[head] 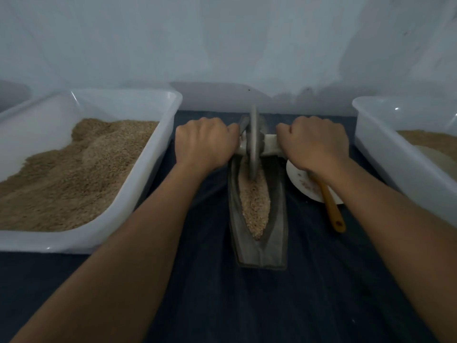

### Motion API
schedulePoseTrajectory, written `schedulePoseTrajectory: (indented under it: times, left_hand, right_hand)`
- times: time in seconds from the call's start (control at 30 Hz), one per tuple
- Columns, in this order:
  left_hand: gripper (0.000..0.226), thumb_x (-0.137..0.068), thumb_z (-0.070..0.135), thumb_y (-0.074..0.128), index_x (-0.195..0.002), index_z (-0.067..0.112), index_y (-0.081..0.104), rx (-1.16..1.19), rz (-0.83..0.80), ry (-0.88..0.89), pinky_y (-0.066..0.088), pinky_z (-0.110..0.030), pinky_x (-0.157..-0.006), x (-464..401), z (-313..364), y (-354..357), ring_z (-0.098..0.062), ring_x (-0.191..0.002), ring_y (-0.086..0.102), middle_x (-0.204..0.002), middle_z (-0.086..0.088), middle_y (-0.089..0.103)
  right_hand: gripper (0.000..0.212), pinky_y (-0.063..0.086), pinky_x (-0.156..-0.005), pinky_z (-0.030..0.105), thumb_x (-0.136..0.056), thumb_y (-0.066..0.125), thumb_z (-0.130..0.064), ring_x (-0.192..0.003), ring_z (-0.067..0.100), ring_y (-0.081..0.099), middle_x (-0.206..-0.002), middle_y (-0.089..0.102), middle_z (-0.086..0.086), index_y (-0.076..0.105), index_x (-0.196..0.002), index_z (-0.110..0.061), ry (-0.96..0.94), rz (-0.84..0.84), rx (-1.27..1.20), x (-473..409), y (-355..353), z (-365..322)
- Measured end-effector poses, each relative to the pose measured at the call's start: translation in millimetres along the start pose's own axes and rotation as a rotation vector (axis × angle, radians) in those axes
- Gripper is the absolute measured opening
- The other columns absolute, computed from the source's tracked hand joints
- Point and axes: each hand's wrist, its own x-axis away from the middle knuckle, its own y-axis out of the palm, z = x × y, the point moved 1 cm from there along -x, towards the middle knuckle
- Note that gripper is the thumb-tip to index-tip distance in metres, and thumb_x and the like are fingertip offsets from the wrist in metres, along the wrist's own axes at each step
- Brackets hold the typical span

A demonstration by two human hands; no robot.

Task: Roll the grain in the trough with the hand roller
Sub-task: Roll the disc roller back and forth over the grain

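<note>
No brand, label or writing can be read on anything here.

One trough (259, 246), a narrow grey boat-shaped vessel, lies lengthwise in the centre of the frame on a dark cloth (247, 305). One line of pale grain (254, 206) fills its groove from the middle down toward the near end. One roller (253, 142), a thin grey disc on a pale cross-handle, stands upright in the groove at the far half of the trough, its lower edge down in the grain.

Two hands work it. The left hand (204, 142), just left of centre, has its fingers curled round the left end of the handle. The right hand (314, 142), just right of centre, grips the right end the same way, with a short pale stretch of handle showing between it and the disc.

Two white tubs are in sight: tub one (158, 134) fills the left of the frame and holds a heap of brown grain; tub two (385, 154), cut off at the right edge, holds more of it.

One white plate (296, 179) lies just right of the trough, partly under the right wrist, with a few crumbs on it. One yellow-handled utensil (332, 211) rests across its rim; its working end is hidden by the wrist.
</note>
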Motion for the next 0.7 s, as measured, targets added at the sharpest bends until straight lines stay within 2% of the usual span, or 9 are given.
schedulePoseTrajectory:
  times: [0.07, 0.17, 0.3, 0.37, 0.43, 0.57, 0.7]
  left_hand:
    - [0.034, -0.098, 0.024, 0.016, -0.090, 0.019, 0.048, -0.052, 0.092, 0.070, 0.026, -0.032, -0.059, 26.2, -1.8, -0.1, -0.024, -0.073, 0.040, -0.083, -0.004, 0.047]
    - [0.023, -0.099, 0.012, 0.030, -0.079, 0.018, 0.041, -0.066, 0.214, 0.181, 0.024, -0.033, -0.055, 65.7, 0.7, -11.6, -0.021, -0.060, 0.039, -0.072, -0.004, 0.052]
    - [0.034, -0.103, 0.023, 0.034, -0.070, 0.023, 0.040, 0.239, 0.345, 0.086, 0.028, -0.038, -0.059, 103.5, 0.5, -25.4, -0.019, -0.052, 0.037, -0.060, 0.004, 0.043]
    - [0.034, -0.104, 0.024, 0.035, -0.070, 0.023, 0.040, 0.315, 0.376, 0.101, 0.026, -0.037, -0.059, 117.6, -2.8, -26.2, -0.016, -0.051, 0.035, -0.060, 0.008, 0.040]
    - [0.035, -0.105, 0.027, 0.032, -0.072, 0.023, 0.044, 0.312, 0.348, 0.088, 0.025, -0.036, -0.059, 117.8, -5.3, -23.3, -0.014, -0.051, 0.036, -0.061, 0.008, 0.044]
    - [0.037, -0.102, 0.030, 0.032, -0.084, 0.020, 0.063, 0.167, 0.317, 0.064, 0.036, -0.035, -0.056, 81.6, -1.8, -14.4, -0.019, -0.053, 0.051, -0.066, 0.004, 0.060]
    - [0.046, -0.104, 0.037, 0.022, -0.111, 0.025, 0.066, 0.005, 0.145, -0.045, 0.028, -0.035, -0.063, 22.5, 3.0, -1.5, -0.022, -0.073, 0.063, -0.092, 0.004, 0.072]
  right_hand:
    - [0.056, 0.016, -0.050, 0.032, -0.095, 0.027, -0.043, -0.047, 0.022, 0.037, -0.051, 0.044, 0.003, 0.046, -0.051, -0.014, -0.027, 0.083, 0.042, 14.7, -7.8, -6.2]
    - [0.051, 0.017, -0.049, 0.030, -0.097, 0.027, -0.037, -0.043, 0.020, 0.034, -0.049, 0.042, -0.002, 0.042, -0.051, -0.019, -0.046, 0.121, 0.045, 49.1, -20.2, -11.5]
    - [0.038, 0.017, -0.054, 0.033, -0.102, 0.036, -0.028, -0.050, 0.015, 0.031, -0.060, 0.039, -0.007, 0.047, -0.067, -0.020, -0.127, 0.254, -0.034, 96.0, -38.8, -11.9]
    - [0.035, 0.017, -0.056, 0.035, -0.103, 0.037, -0.027, -0.054, 0.014, 0.029, -0.063, 0.038, -0.008, 0.048, -0.070, -0.022, -0.172, 0.312, -0.044, 105.3, -43.6, -14.1]
    - [0.036, 0.017, -0.058, 0.035, -0.103, 0.036, -0.028, -0.055, 0.014, 0.030, -0.063, 0.038, -0.008, 0.050, -0.070, -0.022, -0.177, 0.323, -0.035, 102.2, -43.6, -17.1]
    - [0.043, 0.023, -0.057, 0.034, -0.101, 0.032, -0.030, -0.048, 0.017, 0.034, -0.055, 0.038, -0.006, 0.044, -0.061, -0.022, -0.106, 0.276, 0.016, 75.2, -23.0, -16.2]
    - [0.048, 0.035, -0.055, 0.036, -0.095, 0.012, -0.032, -0.047, 0.023, 0.038, -0.051, 0.038, -0.004, 0.033, -0.053, -0.024, -0.009, 0.173, 0.087, 30.4, -5.9, -17.5]
